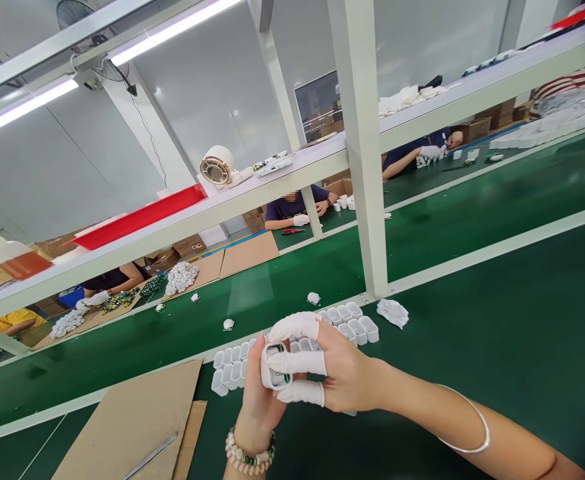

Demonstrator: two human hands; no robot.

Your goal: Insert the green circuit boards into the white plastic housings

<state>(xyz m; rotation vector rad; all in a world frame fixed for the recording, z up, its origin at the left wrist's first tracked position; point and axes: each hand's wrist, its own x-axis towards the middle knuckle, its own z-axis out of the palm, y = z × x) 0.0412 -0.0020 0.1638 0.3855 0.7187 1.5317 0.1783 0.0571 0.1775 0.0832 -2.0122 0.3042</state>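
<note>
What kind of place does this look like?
Probably a factory assembly line, perhaps for small electronics: a long green belt runs between the benches, small white casings stand in rows on this side, and workers across the belt are near heaps of small white parts.

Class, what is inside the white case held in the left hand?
A green piece shows inside the white case, at lower right. The right hand, its white-covered fingers across the opening, hides the rest.
</note>
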